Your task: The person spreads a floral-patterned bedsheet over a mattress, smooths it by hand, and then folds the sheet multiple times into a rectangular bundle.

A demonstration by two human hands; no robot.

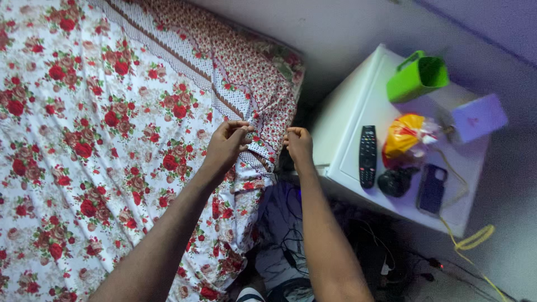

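1. Bedsheet (106,128), white with red roses and a dotted red border, lies spread over the mattress; its near corner sits at the bed's edge, pinched up between both hands; the grip looks shallow, so in my judgement a firm tug could pull the hem free of the fingers.
2. Left hand (228,142) is closed in a pinch on the border strip, fingertips curled over the fold; right hand (298,142) is likewise closed on the same corner, just beside the bed's edge; if the two pull unevenly, the border could twist or bunch rather than lie flat.
3. Cloth below the corner hangs loose down the side of the bed toward tangled cables (288,240) on the floor; the hanging part could snag on them.
4. White side table (349,112) stands just beside the right hand; on it lie a black remote (367,155), a dark phone (432,189), a round black object (396,182), a yellow-and-red bag (404,137), a green container (418,77) and a pale box (480,117); a wide sweep of the right elbow or a flick of cloth could, I judge, knock the remote off its near edge.
5. Yellow cord (472,240) trails off the table's far corner; it lies well apart from the hands and seems a smaller risk.
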